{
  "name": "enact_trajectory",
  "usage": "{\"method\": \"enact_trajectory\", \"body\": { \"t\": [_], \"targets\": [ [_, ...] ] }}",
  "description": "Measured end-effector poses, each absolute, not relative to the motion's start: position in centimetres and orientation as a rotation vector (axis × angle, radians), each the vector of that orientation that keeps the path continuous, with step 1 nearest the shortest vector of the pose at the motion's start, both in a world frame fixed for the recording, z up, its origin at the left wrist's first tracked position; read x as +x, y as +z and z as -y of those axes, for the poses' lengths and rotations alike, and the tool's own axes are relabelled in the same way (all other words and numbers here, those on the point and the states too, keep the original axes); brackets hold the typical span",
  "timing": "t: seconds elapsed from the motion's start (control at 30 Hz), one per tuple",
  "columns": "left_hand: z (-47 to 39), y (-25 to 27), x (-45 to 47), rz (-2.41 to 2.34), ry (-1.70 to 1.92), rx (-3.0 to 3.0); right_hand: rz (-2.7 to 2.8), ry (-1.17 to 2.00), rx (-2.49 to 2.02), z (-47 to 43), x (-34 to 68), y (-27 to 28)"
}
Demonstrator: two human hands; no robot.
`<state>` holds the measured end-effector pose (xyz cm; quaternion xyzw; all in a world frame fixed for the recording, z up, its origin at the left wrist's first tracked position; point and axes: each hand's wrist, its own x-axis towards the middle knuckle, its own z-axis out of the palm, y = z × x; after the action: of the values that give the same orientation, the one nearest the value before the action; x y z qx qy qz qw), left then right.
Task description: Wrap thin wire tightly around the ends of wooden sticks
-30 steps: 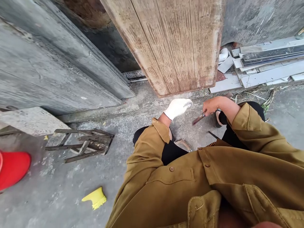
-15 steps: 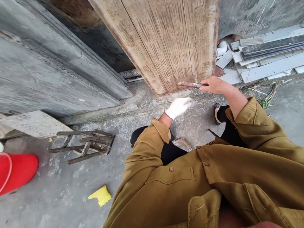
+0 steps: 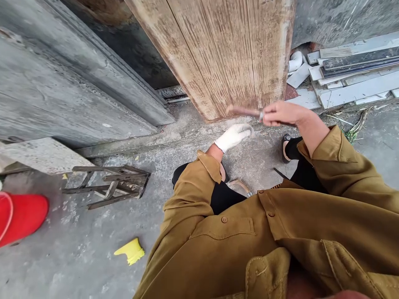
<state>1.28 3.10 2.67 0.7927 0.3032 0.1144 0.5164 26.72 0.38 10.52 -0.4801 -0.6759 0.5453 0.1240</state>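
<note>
My right hand (image 3: 282, 113), bare, is closed around a slim tool with a brown wooden shaft (image 3: 245, 111) and a greyish band beside the fingers. The shaft points left, in front of the lower end of a weathered plank door panel (image 3: 224, 62); motion blurs it, and I cannot tell whether it touches the wood. In a white glove, my left hand (image 3: 233, 137) hovers just below the panel's bottom edge. Its fingers are curled, the tips greyish, and anything inside them is hidden. A curved wooden-handled tool (image 3: 240, 185) lies on the ground between my feet.
Left of me lies a small wooden stool frame (image 3: 112, 185), with a red bucket (image 3: 25, 216) beyond it. A yellow scrap (image 3: 132, 250) is on the concrete. White and dark boards (image 3: 358, 74) are stacked at the right, near a white pipe elbow (image 3: 295, 61). Grey slabs (image 3: 77, 83) lean at the left.
The right hand has turned slightly, the tool's shaft swinging with it and blurring. The left hand has barely shifted. The whole view has moved a little.
</note>
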Motion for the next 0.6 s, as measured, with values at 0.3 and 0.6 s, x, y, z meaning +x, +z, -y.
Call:
{"method": "enact_trajectory", "body": {
  "t": [0.3,0.6],
  "targets": [
    [-2.2,3.2,1.9,-0.583,0.180,1.891,2.252,0.688,-2.098,-2.1,25.8,7.8],
    [-3.1,3.8,0.6,-0.687,0.182,2.048,2.810,1.860,-1.492,0.1,23.3,8.2]
  ]
}}
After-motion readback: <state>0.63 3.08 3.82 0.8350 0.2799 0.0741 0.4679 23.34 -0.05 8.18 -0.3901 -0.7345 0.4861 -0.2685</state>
